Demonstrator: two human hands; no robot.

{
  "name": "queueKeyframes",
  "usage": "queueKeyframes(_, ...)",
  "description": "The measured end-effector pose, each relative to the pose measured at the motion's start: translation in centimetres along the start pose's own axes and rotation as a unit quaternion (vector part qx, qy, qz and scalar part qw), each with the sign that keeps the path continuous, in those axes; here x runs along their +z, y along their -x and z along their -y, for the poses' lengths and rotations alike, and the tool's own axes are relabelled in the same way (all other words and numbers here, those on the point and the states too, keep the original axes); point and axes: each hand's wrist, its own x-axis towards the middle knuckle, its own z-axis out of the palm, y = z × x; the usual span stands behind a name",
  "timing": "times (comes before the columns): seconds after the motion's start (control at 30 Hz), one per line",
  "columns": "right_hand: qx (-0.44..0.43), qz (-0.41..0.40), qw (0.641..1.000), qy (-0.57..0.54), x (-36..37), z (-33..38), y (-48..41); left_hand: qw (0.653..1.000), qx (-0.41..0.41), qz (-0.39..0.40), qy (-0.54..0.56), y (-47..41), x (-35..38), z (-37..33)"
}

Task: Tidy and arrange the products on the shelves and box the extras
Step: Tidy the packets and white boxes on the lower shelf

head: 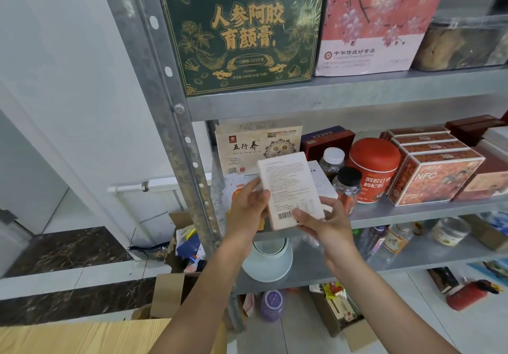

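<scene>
Gripping white box (291, 188) in both hands: left hand (248, 208) fingers (255, 186) curled round its left edge, right hand (321, 221) pinching its lower right corner; middle shelf (426, 210) just beyond the fingers

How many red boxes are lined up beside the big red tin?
4, in a row on the middle shelf right of the red tin: front box, second box, third box, back box. Others may hide behind.
</scene>
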Motion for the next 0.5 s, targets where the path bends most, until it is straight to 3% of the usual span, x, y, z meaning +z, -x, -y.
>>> queueKeyframes(0.07, -0.088, -0.058, 0.986, 0.128, 0.5, -0.1, -0.1, 0.994, 0.034, -0.059, -0.088, -0.1, 0.5, 0.1)
queueKeyframes(0.13, -0.206, -0.070, 0.951, 0.219, 0.9, -0.5, 0.0, 0.995, 0.070, -0.042, -0.062, 0.1, 1.0, -0.1)
queueKeyframes(0.27, -0.351, -0.043, 0.884, 0.307, 1.7, -1.7, 0.4, 0.997, -0.031, 0.043, 0.058, 0.7, 1.9, -1.1)
queueKeyframes(0.4, -0.333, 0.099, 0.880, 0.325, 1.4, -2.1, 0.7, 0.986, -0.098, 0.006, 0.134, 0.2, 0.6, -1.5)
queueKeyframes(0.5, -0.196, 0.165, 0.933, 0.253, 0.5, -1.8, 0.4, 0.989, -0.080, -0.010, 0.120, -0.1, -0.3, -1.6)
